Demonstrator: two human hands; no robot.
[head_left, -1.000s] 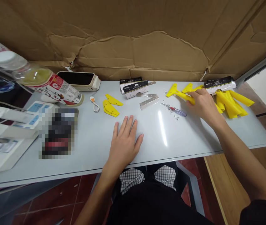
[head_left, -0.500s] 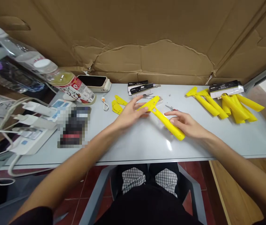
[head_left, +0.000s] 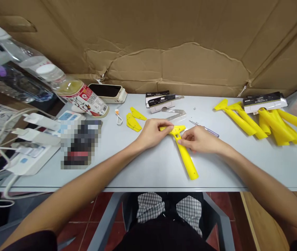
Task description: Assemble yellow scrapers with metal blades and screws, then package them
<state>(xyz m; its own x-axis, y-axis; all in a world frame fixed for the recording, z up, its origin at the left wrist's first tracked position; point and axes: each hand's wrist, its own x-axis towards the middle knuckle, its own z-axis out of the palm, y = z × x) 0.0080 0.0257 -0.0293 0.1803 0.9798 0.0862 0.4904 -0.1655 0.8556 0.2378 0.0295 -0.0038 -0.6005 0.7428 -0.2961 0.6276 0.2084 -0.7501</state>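
The yellow handle was gripped at its head by fingers of the left hand and pinched at its neck by those of the right hand, over the counter, near metal blades.

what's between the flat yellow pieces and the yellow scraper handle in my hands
In the head view, your left hand lies between the flat yellow pieces and the yellow scraper handle, touching the handle's wide end.

A labelled bottle stands near a white power strip.
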